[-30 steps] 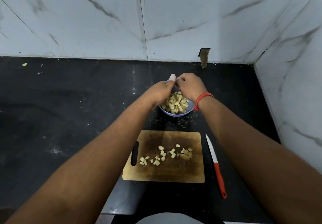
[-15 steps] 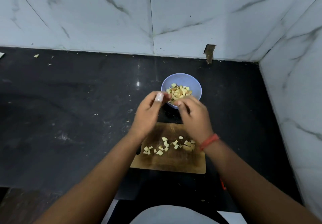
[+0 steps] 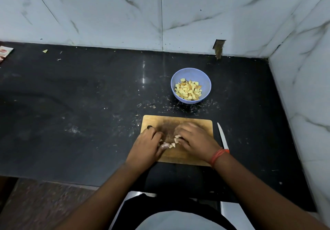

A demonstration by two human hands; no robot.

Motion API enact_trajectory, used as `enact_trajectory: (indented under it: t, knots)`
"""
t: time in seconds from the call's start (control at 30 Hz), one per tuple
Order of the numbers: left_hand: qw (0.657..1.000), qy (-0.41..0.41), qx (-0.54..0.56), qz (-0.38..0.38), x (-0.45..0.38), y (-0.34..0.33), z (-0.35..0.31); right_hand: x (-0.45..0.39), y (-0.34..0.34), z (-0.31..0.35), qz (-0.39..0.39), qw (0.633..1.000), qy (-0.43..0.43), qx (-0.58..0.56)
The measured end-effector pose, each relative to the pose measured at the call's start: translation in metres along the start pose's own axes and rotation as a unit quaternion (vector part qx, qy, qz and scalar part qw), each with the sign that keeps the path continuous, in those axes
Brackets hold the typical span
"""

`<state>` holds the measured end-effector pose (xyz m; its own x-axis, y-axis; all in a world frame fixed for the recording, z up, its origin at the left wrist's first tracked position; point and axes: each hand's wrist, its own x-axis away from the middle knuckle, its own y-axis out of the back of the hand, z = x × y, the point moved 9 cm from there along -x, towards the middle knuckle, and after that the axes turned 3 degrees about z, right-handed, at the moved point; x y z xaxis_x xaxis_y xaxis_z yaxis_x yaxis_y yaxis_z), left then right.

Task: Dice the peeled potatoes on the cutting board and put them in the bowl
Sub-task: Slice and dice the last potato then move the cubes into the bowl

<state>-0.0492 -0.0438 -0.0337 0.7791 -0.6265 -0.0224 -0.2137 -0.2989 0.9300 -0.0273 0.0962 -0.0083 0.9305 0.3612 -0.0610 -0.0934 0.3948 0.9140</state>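
Both your hands are down on the wooden cutting board (image 3: pixel 194 155), knuckles up. Your left hand (image 3: pixel 146 146) sits over the board's left side, fingers curled inward toward the middle, thumb tip dusted pale and lying flat on the wood. Your right hand (image 3: pixel 195 141) is over the centre-right, fingers bent down and blurred, an orange wristband (image 3: pixel 218 155) on the wrist. Between the two hands shows a small cluster of potato cubes (image 3: pixel 174 143), touching the fingertips on both sides. You look to be cupping them from either side, but whether either hand actually has cubes clamped in its fingers I cannot tell; the palms hide it.

Beyond the board, a little apart from its far edge, stands the blue bowl (image 3: pixel 191 72), upright on the black countertop (image 3: pixel 71 104), holding a heap of diced potato (image 3: pixel 188 89) that fills its bottom. Pale crumbs and scraps are scattered on the counter between bowl and board.

The knife (image 3: pixel 222 136) lies on the counter just beside the board's right edge, white blade pointing away from you, its orange handle mostly hidden under your right wrist. Neither hand touches it.

Far left, a single pale scrap (image 3: pixel 45 51) lies near the wall, and the corner of a printed packet (image 3: pixel 5 52) pokes in at the frame edge. White marble tiles (image 3: pixel 107 15) back the counter and run along its right side.
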Motion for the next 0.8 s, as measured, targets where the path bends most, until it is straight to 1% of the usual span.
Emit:
enact_trajectory:
  t: [0.07,0.1,0.13,0.2,0.23,0.3,0.4,0.47,0.53,0.6,0.63,0.73,0.8]
  knots:
    - [0.999,0.007,-0.032,0.016,0.001,0.001,-0.001,0.013,0.017,-0.014,-0.039,0.997,-0.068,0.005]
    - [0.998,0.017,-0.040,0.034,0.002,-0.001,-0.001,0.020,0.022,-0.022,-0.045,0.992,-0.114,0.020]
    - [0.997,0.029,-0.043,0.053,0.003,-0.002,-0.002,0.028,0.022,-0.031,-0.036,0.986,-0.162,0.035]
    - [0.994,0.047,-0.037,0.094,0.004,-0.007,-0.003,0.040,0.012,-0.042,0.019,0.969,-0.238,0.056]
    - [0.992,0.049,-0.033,0.109,0.003,-0.009,-0.005,0.042,0.005,-0.044,0.043,0.963,-0.260,0.057]
    - [0.992,0.045,-0.021,0.114,-0.003,-0.007,-0.010,0.038,-0.006,-0.043,0.062,0.958,-0.278,0.029]
    - [0.994,0.046,0.005,0.101,-0.012,-0.002,-0.008,0.019,-0.013,-0.031,0.077,0.967,-0.244,-0.005]
    - [0.995,0.017,0.020,0.101,-0.014,-0.002,-0.011,0.011,-0.012,-0.024,0.083,0.976,-0.201,-0.007]
    - [0.994,-0.028,0.029,0.105,-0.012,-0.005,-0.020,0.008,-0.011,-0.017,0.101,0.983,-0.154,0.013]
    - [0.994,-0.038,0.014,0.102,-0.011,-0.008,-0.026,0.008,-0.015,-0.010,0.123,0.985,-0.112,0.051]
    - [0.995,-0.037,0.006,0.093,-0.011,-0.008,-0.028,0.009,-0.016,-0.008,0.119,0.986,-0.096,0.063]
    - [0.997,-0.038,-0.003,0.072,-0.011,-0.011,-0.035,0.011,-0.012,-0.004,0.054,0.994,-0.048,0.077]
    - [0.997,-0.034,0.000,0.066,-0.011,-0.013,-0.035,0.016,-0.011,-0.006,0.027,0.997,-0.025,0.069]
